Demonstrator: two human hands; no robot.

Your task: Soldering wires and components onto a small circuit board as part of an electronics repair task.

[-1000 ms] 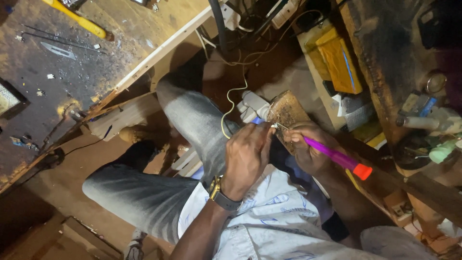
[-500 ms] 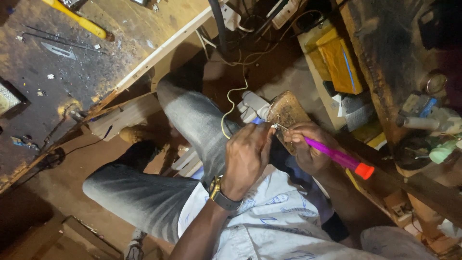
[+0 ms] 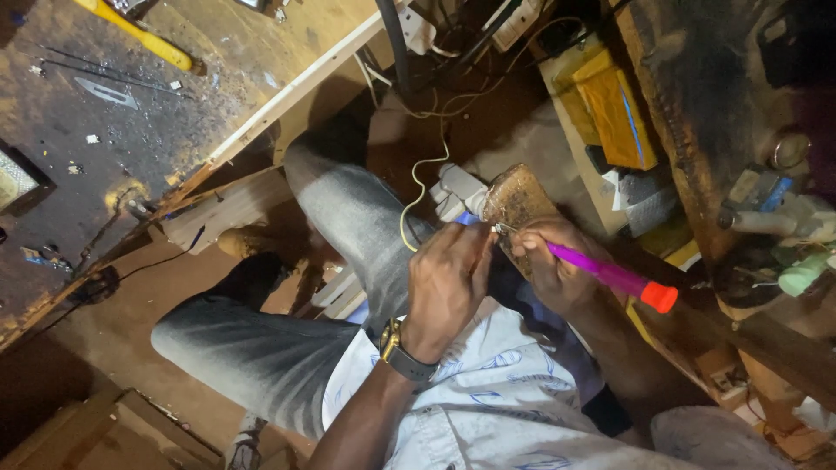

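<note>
Purple-handled tool with an orange cap [image 3: 610,277] is gripped in the right hand [image 3: 550,271], its tip at the small worn wooden block [image 3: 515,202] over the lap.
Left hand [image 3: 446,285] is curled closed, pinching something too small to tell at the tip; both hands sit as they did half a second ago, barely shifted; a yellow rectangular box [image 3: 616,115] lies on the shelf beyond; a yellow-handled tool [image 3: 139,35] rests on the scarred workbench [image 3: 78,148].
</note>
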